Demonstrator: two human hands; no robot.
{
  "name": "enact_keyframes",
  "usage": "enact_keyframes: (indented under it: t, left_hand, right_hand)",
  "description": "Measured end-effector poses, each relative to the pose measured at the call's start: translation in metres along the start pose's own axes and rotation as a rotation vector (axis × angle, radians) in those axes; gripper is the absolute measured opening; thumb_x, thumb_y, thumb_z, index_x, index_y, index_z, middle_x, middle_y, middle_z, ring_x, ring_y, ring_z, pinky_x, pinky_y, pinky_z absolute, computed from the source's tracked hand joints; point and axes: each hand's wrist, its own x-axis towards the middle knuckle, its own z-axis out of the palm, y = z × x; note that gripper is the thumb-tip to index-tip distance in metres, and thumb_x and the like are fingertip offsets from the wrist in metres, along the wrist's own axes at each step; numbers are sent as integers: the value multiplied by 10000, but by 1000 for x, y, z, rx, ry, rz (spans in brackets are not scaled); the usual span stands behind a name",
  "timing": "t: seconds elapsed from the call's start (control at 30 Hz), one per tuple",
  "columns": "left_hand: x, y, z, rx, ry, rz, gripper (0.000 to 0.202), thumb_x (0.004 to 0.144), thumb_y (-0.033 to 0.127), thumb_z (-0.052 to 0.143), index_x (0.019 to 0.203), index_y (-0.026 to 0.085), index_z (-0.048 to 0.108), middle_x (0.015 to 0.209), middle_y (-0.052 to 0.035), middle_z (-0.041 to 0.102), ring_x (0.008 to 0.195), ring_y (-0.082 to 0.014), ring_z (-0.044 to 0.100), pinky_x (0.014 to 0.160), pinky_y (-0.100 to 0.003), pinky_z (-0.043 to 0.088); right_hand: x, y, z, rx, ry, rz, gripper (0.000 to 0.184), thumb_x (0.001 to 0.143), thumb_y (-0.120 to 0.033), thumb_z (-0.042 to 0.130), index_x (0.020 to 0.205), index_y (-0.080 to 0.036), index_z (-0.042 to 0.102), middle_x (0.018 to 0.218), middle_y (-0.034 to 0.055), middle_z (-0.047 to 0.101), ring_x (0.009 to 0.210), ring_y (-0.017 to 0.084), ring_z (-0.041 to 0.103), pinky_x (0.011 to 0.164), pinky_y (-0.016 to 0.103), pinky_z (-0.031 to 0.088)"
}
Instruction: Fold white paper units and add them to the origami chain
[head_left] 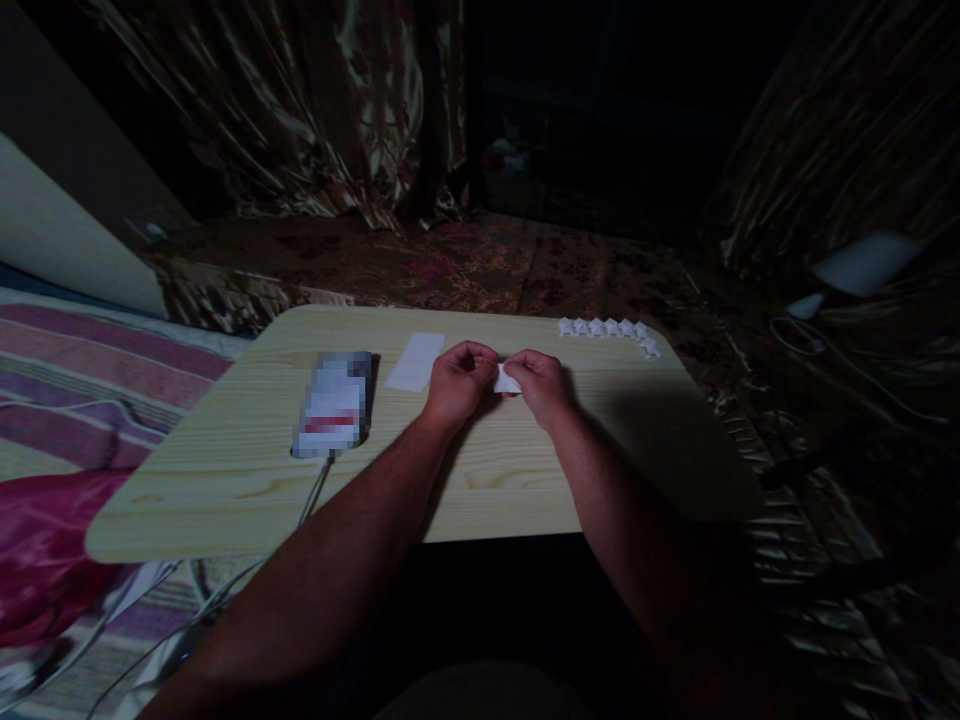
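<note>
A small piece of white paper (507,381) is held between my two hands above the middle of the wooden table. My left hand (459,384) pinches its left edge with thumb and fingers. On the other side my right hand (541,385) grips the paper, fingers curled round it and partly hiding it. Just left of my left hand lies a stack of white paper slips (417,362). Several small folded white paper pieces (596,327) stand in a bent row at the far right corner.
A phone (330,405), blurred out, lies on the left of the table (495,505) with a white cable (313,490) running off the front edge. Striped bedding (82,375) and a red bag (52,550) are at left. Right of the table is a white lamp (866,262).
</note>
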Motion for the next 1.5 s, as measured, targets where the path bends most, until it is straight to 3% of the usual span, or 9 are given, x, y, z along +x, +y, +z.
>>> enact_keyframes:
  t: [0.23, 0.47, 0.67, 0.8, 1.1, 1.23, 1.5]
  left_hand:
    - [1, 0, -1, 33, 23, 9, 134, 640, 193, 663, 764, 146, 644, 623, 16, 586, 519, -74, 468, 496, -191, 355]
    - [1, -1, 0, 20, 5, 6, 143, 636, 209, 666, 764, 151, 643, 618, 14, 586, 519, -85, 482, 506, -202, 378]
    - [2, -2, -2, 3, 10, -9, 159, 623, 200, 670, 772, 150, 647, 637, 11, 594, 532, -85, 491, 515, -203, 381]
    - [3, -4, -4, 2, -9, -13, 177, 634, 200, 661, 803, 149, 649, 637, 11, 593, 517, -80, 481, 500, -201, 369]
    - [0, 0, 1, -101, -92, -83, 365, 571, 188, 715, 919, 157, 611, 727, -2, 633, 597, -119, 592, 618, -259, 480]
    - [2, -3, -1, -33, -23, -38, 305, 582, 186, 698, 874, 157, 615, 694, 3, 629, 570, -108, 574, 584, -235, 459]
    - [1, -4, -2, -7, -16, -38, 217, 609, 217, 679, 810, 138, 661, 643, -8, 626, 520, -108, 539, 513, -232, 429]
  right_hand:
    - [-1, -1, 0, -12, -49, 72, 150, 600, -224, 635, 732, -163, 601, 599, -24, 609, 524, 121, 579, 452, 234, 499]
    - [3, 7, -4, -54, -7, -25, 107, 636, -265, 627, 655, -163, 602, 538, -34, 568, 482, 104, 519, 455, 221, 444]
    - [1, 0, -3, 34, -38, 44, 170, 669, -338, 609, 661, -171, 578, 533, -41, 533, 484, 111, 502, 443, 231, 422]
    - [-1, -3, -3, -31, -23, -21, 142, 635, -292, 638, 671, -169, 577, 555, -41, 549, 503, 94, 488, 472, 214, 392]
    - [2, 0, -5, -26, 6, -20, 191, 680, -356, 622, 743, -188, 556, 579, -42, 557, 501, 98, 504, 446, 209, 413]
    - [2, 1, -5, -23, -13, -9, 178, 668, -322, 637, 736, -180, 556, 596, -36, 582, 507, 93, 527, 458, 202, 433]
    - [2, 2, -6, -66, -18, -14, 140, 656, -281, 634, 708, -172, 564, 578, -42, 587, 465, 80, 516, 450, 196, 420]
